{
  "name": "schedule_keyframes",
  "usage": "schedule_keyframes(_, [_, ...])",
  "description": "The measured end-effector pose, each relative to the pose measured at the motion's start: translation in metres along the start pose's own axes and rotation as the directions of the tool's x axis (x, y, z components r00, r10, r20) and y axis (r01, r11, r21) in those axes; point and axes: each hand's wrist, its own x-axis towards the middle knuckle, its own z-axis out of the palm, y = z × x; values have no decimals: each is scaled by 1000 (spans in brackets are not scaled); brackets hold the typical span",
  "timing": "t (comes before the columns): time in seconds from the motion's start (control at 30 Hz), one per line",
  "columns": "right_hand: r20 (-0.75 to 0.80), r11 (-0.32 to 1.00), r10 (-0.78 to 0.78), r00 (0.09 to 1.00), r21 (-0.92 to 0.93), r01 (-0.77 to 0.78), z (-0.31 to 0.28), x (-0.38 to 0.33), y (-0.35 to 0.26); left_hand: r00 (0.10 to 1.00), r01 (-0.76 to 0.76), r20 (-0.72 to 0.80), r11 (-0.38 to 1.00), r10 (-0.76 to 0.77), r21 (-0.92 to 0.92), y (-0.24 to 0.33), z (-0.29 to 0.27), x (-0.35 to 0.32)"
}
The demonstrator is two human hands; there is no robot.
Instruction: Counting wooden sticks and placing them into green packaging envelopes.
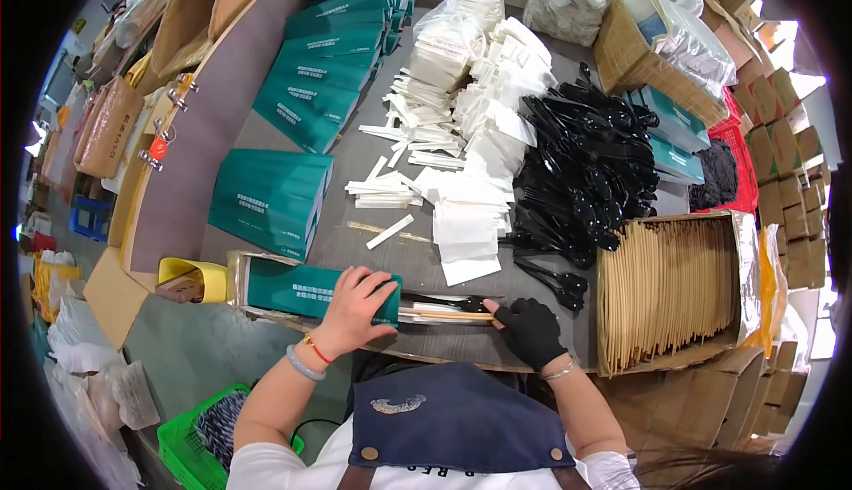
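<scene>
My left hand (357, 305) lies with fingers spread on the top teal paper sleeve (288, 290), which rests in a shallow cardboard box at the table's near edge. From the sleeve's right end stick out wooden chopsticks (448, 314), a black plastic spoon (453, 301) and something white beneath them. My right hand (530, 330), in a black fingerless glove, pinches the chopsticks by their right ends, with the spoon's bowl just above its fingertips. How far these pieces reach inside the sleeve is hidden.
White paper packets (466, 228) lie heaped mid-table, beside a pile of black spoons (581, 166). A carton of chopsticks (670, 290) stands at right. Stacks of teal sleeves (271, 201) line the left side, near a yellow container (209, 281). A green basket (191, 437) sits below.
</scene>
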Motion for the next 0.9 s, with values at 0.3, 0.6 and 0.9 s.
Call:
schedule_keyframes(0.3, [-177, 826, 135, 975, 564, -12, 23, 14, -11, 998, -60, -21, 998, 60, -11, 27, 18, 24])
schedule_keyframes(0.6, [-90, 784, 229, 969, 607, -129, 19, 32, -55, 983, -182, 32, 982, 180, 55, 34, 13, 44])
schedule_keyframes(0.9, [-283, 995, 49, 958, 99, -22, -31, 23, -28, 912, -302, 314, 950, 264, 80, 26, -55, 78])
